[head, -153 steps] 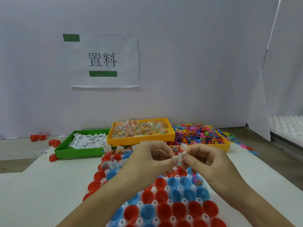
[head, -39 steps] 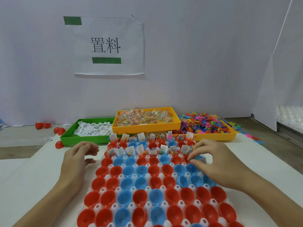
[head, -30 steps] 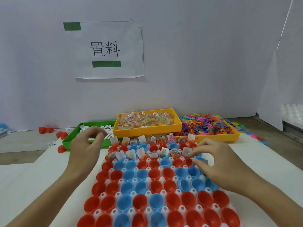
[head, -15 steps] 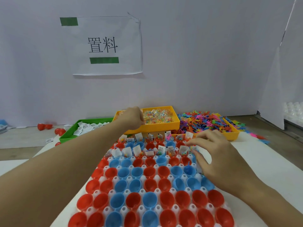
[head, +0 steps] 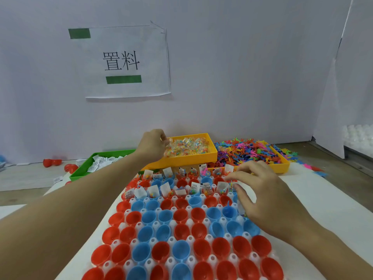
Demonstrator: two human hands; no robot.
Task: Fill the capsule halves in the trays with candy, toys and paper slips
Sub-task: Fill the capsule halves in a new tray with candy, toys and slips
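Over the candy bin (head: 193, 158) the left hand (head: 152, 145) pinches packets that could spill, while the right hand (head: 260, 190), fingers loose and empty, might nudge filled capsule halves (head: 203, 188)

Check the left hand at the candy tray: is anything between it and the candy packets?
Nothing visible. The left hand is already over the orange candy tray, its fingers on a clear candy packet at the tray's left end. The tray is open-topped, with no lid or other object over it.

Left hand (head: 153, 142) extended forward, fingers apparently pinching — right hand (head: 260, 194) hovering, loosely curled
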